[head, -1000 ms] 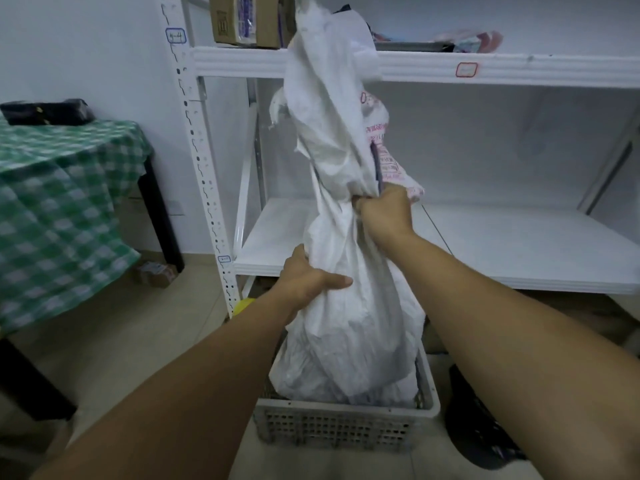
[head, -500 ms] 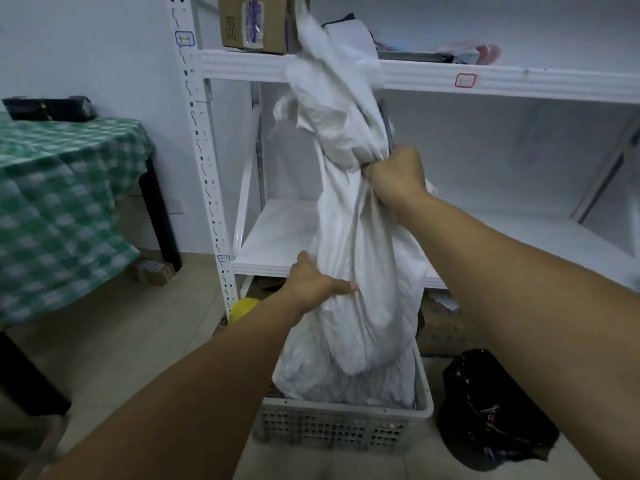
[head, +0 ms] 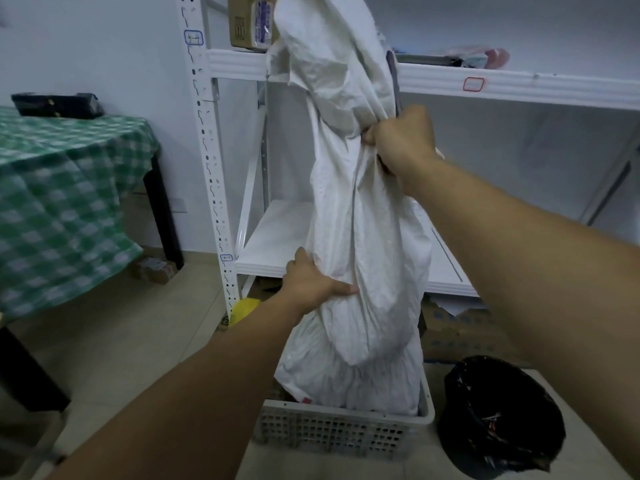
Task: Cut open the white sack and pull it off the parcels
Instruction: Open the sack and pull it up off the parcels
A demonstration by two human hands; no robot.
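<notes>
Standing in crate (head: pixel 343 433), white sack (head: pixel 360 244)

The right hand (head: pixel 401 140) grips the bunched white sack (head: pixel 363 237) high up, the left hand (head: pixel 311 284) clutches its side lower down, and below both hands its bottom sits in a perforated crate (head: pixel 332 434).
</notes>
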